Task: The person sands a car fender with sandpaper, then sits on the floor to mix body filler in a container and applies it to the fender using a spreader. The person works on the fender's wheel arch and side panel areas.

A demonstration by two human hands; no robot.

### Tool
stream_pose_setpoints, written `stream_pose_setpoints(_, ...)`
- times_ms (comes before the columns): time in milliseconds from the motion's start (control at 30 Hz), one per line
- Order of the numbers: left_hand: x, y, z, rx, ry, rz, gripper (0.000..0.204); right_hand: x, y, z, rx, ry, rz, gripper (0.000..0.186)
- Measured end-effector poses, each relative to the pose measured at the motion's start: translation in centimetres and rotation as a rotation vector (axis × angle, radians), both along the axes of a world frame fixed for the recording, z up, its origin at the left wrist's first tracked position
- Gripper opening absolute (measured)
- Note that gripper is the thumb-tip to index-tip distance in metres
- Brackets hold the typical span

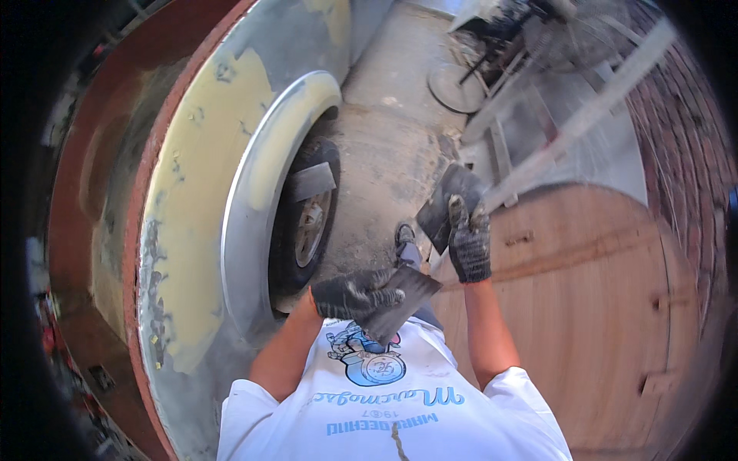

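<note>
My left hand (347, 295), in a dark, dusty knit glove, is closed on a thin dark grey sheet (407, 296) in front of my shirt. A second dark sheet (444, 206), roughly square, is gripped by my gloved right hand (470, 242), farther out and to the right. Both sheets look like sandpaper, but their grain is too small to make out. To the left stands a vehicle body panel (192, 184) with patches of pale yellow filler over grey. A grey flat rectangular piece (311, 182) lies against the upper part of the tyre (286, 250).
The grey wheel arch (242, 207) curves out around the tyre. On the right is a round wooden board (569, 330). Beyond it are a pale metal frame (576, 127), a stand with a round base (455, 86) and a brick wall (684, 131). Dusty concrete floor (384, 146) lies between.
</note>
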State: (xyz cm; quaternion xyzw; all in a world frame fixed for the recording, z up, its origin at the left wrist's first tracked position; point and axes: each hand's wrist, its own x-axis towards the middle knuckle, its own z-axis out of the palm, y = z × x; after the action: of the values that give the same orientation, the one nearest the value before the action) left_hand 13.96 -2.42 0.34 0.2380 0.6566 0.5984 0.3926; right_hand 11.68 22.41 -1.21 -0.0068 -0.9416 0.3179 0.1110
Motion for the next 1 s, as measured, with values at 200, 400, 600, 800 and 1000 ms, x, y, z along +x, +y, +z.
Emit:
stream_pose_setpoints(200, -8.2, 5.4, -11.3, -0.255, -0.121, 0.810, 0.035, -7.5, 6.3, -2.4, -0.043, -0.157, 0.334, 0.027)
stream_pose_setpoints(400, -5.7, 8.9, -21.8, -0.461, -0.090, 0.713, 0.027, -13.5, 15.8, -5.2, 0.407, -0.385, 0.618, 0.031)
stream_pose_setpoints(600, -9.1, 4.4, -25.6, 0.240, -1.024, 1.571, 0.044, -15.3, 20.9, -5.9, -0.222, -0.610, 0.157, 0.027)
stream_pose_setpoints(800, -14.1, 0.7, -28.3, 0.487, -0.949, 1.625, 0.055, -14.5, 22.5, -4.2, -0.471, -0.706, 0.025, 0.027)
stream_pose_setpoints(1000, -15.3, 0.7, -29.7, 0.743, -0.743, 1.617, 0.048, -14.9, 20.5, -1.5, -0.494, -0.800, 0.062, 0.028)
